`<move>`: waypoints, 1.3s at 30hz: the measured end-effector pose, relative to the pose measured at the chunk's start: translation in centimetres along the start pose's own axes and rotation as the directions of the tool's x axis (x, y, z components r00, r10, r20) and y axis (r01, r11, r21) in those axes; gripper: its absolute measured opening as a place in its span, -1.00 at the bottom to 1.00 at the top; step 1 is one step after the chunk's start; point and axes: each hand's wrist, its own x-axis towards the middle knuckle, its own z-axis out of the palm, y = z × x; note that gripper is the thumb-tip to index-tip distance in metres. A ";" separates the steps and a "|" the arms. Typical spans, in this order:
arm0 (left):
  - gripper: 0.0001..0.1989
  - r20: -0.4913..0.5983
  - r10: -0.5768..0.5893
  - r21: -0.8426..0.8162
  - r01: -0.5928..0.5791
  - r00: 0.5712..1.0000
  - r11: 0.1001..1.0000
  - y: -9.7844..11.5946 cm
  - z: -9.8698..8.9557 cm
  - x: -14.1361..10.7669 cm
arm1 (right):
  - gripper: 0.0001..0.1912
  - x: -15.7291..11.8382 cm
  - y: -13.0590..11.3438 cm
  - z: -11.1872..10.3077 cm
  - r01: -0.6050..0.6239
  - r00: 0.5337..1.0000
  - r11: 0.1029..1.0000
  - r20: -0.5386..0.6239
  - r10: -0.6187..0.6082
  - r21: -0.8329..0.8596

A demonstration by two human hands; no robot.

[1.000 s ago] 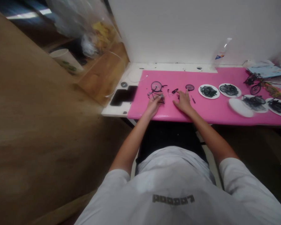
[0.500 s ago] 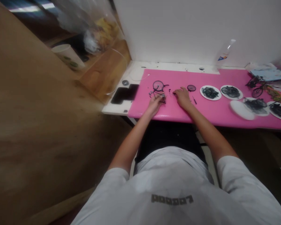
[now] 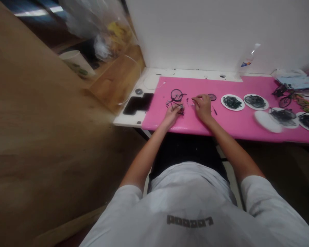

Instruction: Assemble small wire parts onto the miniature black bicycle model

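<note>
My left hand (image 3: pixel 172 115) is closed on the dark frame of a miniature bicycle (image 3: pixel 176 100), whose one wheel (image 3: pixel 176 94) points away from me. To its right my right hand (image 3: pixel 203 107) hovers with thumb and forefinger pinched together; whatever lies between the fingertips is too small to make out. Tiny dark parts (image 3: pixel 187 101) lie on the pink mat (image 3: pixel 193 126) between the two hands. A loose spoked wheel (image 3: pixel 212 97) rests just beyond my right hand, which covers part of it. Beside that wrist lies a small screwdriver (image 3: pixel 214 110).
White plates of dark parts (image 3: pixel 232 102) stand to the right, near a white lid-like disc (image 3: pixel 267 121). Another miniature bicycle (image 3: pixel 285 96) is farther right. Two dark phone-like slabs (image 3: pixel 138 103) lie at the left edge. A clear bottle (image 3: pixel 250 56) stands by the wall.
My right hand has risen slightly off the mat, its thumb and forefinger now pinched. My left hand keeps its hold on the bicycle. The view has shifted a little.
</note>
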 end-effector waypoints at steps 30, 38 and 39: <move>-0.70 0.215 -0.092 0.163 0.057 0.972 0.985 2.9 5.0 -4.4 | -0.66 -3.5 -4.3 -6.4 -0.248 0.968 0.737 0.137 0.209 0.629; -0.71 0.192 -0.101 0.140 0.075 0.976 0.987 3.1 5.3 -4.7 | -0.74 -3.5 -5.1 -7.4 -0.234 0.972 0.762 0.135 0.192 0.604; -0.70 0.191 -0.103 0.138 0.077 0.976 0.987 3.2 5.3 -4.7 | -0.74 -3.5 -5.2 -7.4 -0.242 0.970 0.765 0.143 0.196 0.597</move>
